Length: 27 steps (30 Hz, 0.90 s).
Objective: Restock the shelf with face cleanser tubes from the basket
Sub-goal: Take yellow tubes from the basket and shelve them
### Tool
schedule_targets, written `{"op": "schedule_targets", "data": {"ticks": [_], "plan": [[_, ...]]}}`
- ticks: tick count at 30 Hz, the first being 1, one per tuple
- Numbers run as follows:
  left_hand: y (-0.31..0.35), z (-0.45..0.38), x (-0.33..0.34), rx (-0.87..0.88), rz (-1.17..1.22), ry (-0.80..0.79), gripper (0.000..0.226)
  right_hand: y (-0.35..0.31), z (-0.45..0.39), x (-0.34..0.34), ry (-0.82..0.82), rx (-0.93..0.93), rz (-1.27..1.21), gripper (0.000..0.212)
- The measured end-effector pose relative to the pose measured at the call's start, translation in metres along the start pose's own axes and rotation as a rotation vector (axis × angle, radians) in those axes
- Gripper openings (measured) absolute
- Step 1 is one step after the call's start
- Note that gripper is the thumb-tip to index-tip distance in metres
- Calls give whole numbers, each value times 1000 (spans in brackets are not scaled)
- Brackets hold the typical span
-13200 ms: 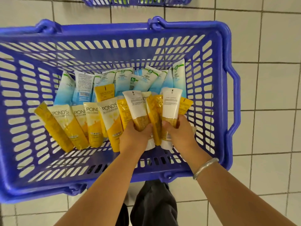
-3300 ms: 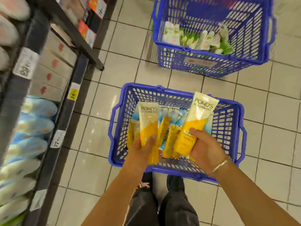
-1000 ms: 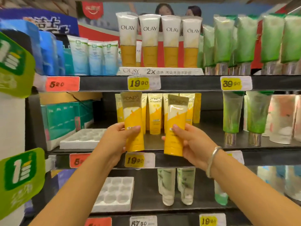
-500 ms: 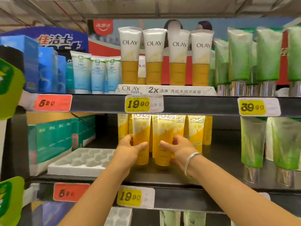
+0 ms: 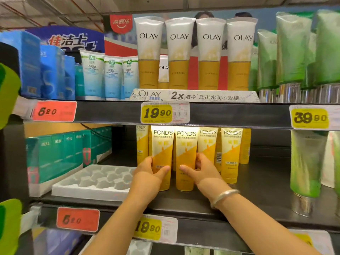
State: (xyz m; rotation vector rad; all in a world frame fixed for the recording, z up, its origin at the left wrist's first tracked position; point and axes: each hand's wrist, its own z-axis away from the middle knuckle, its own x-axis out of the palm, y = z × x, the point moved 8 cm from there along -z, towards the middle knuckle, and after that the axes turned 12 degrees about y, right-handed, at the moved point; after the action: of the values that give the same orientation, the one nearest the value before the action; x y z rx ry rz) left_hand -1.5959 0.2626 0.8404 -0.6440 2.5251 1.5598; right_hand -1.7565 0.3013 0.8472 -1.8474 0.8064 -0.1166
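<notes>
Tubes stand upright near the front edge of the middle shelf [image 5: 248, 197]: your left hand [image 5: 149, 175] grips one Pond's tube [image 5: 162, 150], your right hand [image 5: 200, 172] grips its neighbour [image 5: 185, 151], touching.

You held white-and-yellow Pond's tubes [image 5: 162, 159] on a black shelf [image 5: 257, 192]; beside them sat green boxes [image 5: 55, 155], a white tray [image 5: 95, 183], yellow price tags [image 5: 156, 112].
</notes>
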Motion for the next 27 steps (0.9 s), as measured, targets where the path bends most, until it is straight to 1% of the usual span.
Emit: {"op": "schedule_targets", "data": {"ticks": [3,5,9,13,20,27], "plan": [[4,3,-6,45,-111,53,58,2,3,-1,6,-8,53,53],[4,5,-8,45,-150,63,65,5,3,-2,8,17,61,49],[3,7,-6,-5,-131,40,56,7,3,-5,37,19,71,41],[3,4,-4,-43,-132,24,56,7,2,-7,64,22,100,41],[4,2,0,-56,-127,19,53,3,1,-4,76,9,191,49],[5,3,-1,-49,-135,21,52,4,0,-4,67,28,187,49]]}}
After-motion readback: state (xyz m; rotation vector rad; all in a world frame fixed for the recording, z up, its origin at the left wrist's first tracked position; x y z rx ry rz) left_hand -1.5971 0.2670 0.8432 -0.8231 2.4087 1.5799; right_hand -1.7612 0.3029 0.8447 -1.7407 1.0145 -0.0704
